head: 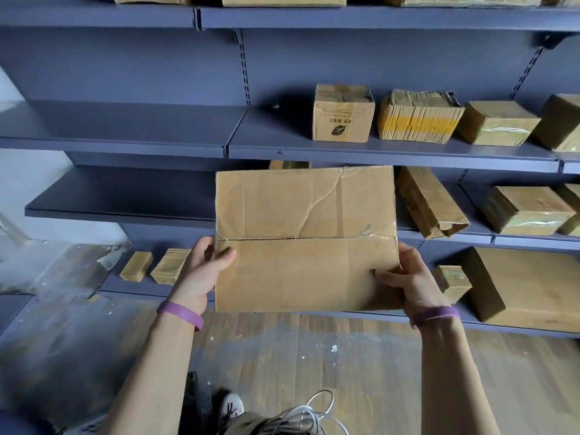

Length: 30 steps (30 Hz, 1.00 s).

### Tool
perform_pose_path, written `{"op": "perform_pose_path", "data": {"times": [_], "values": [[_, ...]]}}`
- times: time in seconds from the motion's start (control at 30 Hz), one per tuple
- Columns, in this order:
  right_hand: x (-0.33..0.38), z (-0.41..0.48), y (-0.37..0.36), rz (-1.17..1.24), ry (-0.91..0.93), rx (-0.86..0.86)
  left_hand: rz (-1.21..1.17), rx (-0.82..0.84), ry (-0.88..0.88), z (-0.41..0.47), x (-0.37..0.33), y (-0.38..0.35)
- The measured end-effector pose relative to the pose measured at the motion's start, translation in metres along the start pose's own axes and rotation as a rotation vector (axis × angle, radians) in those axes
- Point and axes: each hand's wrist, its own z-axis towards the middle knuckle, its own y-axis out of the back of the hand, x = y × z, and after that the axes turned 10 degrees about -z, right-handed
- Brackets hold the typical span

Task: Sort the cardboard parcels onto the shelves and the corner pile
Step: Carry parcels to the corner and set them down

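**Big parcel held up in front of the shelving, both hands on it**

I see the large cardboard parcel [306,240] in the air, square to the camera, in front of the blue-grey shelves; its top edge sits just under the lip of the middle shelf [125,127] and its body hides part of the lower shelf [119,196]; it touches neither as far as I can tell. Its face is creased and a taped seam runs across the middle.

The left hand [205,271] grips the parcel's left edge, thumb flat on the front, fingers wrapped behind; the right hand [408,277] clamps the lower right corner the same way, thumb on the front; each wrist wears a purple band [180,313].

On the middle shelf, right of the parcel, stands a box with a leaf print [342,116]; just beside it is a bundle with a yellow stripe [419,117], then a taped box [496,122]. On the lower shelf a long torn box [430,202] lies tilted, with a squat box [527,210] further right. The bottom shelf [125,288] carries two small parcels [136,265] at the left, and at the right a small box [453,282] next to a big carton [527,287]. More boxes line the top shelf [376,18].

Below is a wooden floor [345,356]; a shoe [230,406] and a loop of white cable [301,416] show at the bottom edge.
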Motion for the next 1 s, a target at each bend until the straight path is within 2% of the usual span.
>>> {"op": "perform_pose_path", "data": {"times": [0.37, 0.47, 0.7, 0.87, 0.93, 1.0], "values": [[0.015, 0.003, -0.019, -0.016, 0.128, -0.114, -0.01, 0.03, -0.085, -0.001, -0.008, 0.004], [0.015, 0.003, -0.017, -0.041, 0.147, -0.092, -0.045, 0.056, -0.047, -0.008, -0.015, 0.001], [0.011, 0.005, -0.01, -0.14, 0.181, -0.056, -0.153, -0.052, 0.16, -0.008, -0.033, -0.005], [0.01, 0.004, -0.011, -0.16, 0.207, -0.021, -0.195, -0.087, 0.142, -0.004, -0.025, -0.003], [0.013, 0.005, -0.01, -0.186, 0.163, -0.055, -0.241, -0.05, 0.115, -0.004, -0.021, 0.001], [0.016, 0.007, -0.011, -0.113, 0.058, -0.091, -0.271, 0.013, 0.1, -0.008, -0.021, 0.005]]}}
